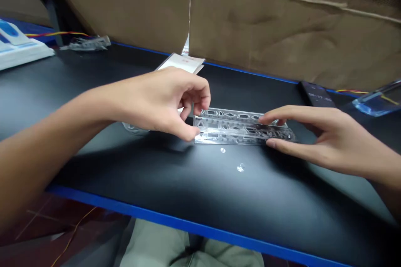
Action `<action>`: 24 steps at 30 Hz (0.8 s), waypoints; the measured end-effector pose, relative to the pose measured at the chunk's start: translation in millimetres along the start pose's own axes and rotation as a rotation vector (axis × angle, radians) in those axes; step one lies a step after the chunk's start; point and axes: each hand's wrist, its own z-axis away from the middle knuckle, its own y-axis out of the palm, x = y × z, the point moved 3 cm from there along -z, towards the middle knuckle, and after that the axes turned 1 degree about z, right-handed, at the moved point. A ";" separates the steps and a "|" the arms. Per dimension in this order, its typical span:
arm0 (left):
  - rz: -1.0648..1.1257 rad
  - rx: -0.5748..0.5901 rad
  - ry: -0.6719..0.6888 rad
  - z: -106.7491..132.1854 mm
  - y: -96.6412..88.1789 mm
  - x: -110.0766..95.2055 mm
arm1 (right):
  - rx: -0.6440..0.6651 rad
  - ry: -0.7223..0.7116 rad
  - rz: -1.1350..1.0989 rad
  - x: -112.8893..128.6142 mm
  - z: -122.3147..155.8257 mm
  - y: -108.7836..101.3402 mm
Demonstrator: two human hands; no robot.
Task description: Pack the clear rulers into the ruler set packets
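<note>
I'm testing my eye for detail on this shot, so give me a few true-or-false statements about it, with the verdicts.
1. The left hand and the right hand both touch the clear plastic shape template. True.
2. The template's cutouts are all circles. False: it also has rectangles and diamonds.
3. Two small clear pieces lie on the black desk in front of the template. True.
4. A remote control lies beyond the left hand. False: the remote control lies beyond the right hand.
</note>
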 end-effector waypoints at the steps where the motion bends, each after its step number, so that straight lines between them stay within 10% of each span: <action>1: -0.006 -0.005 -0.002 0.1 -0.9 0.1 | 0.003 0.008 0.005 -0.3 0.1 0.2; 24: 0.187 -0.008 0.003 -6.4 4.4 11.8 | -0.023 0.129 -0.291 -8.5 0.8 -12.2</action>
